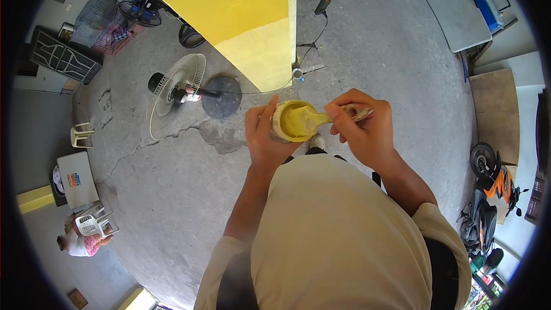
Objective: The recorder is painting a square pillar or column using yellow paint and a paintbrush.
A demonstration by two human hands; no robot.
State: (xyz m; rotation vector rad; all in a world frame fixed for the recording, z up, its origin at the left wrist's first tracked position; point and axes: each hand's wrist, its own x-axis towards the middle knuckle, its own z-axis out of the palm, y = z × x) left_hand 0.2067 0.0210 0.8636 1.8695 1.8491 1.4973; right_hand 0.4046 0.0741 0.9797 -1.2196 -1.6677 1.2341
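My left hand grips a small round tub of yellow paint from its left side, holding it up in front of my body. In my right hand is a paintbrush, pinched by its paint-smeared handle. Its bristles, coated in yellow, dip inside the tub's mouth against the paint. Beyond both hands rises a yellow pillar. Deeper yellow covers its upper part, while a paler yellow band shows near its base.
A pedestal fan with a round black base stands left of the pillar. A white cup and an extension cord lie by the pillar's right side. Motorcycles line the right wall. A person sits far left.
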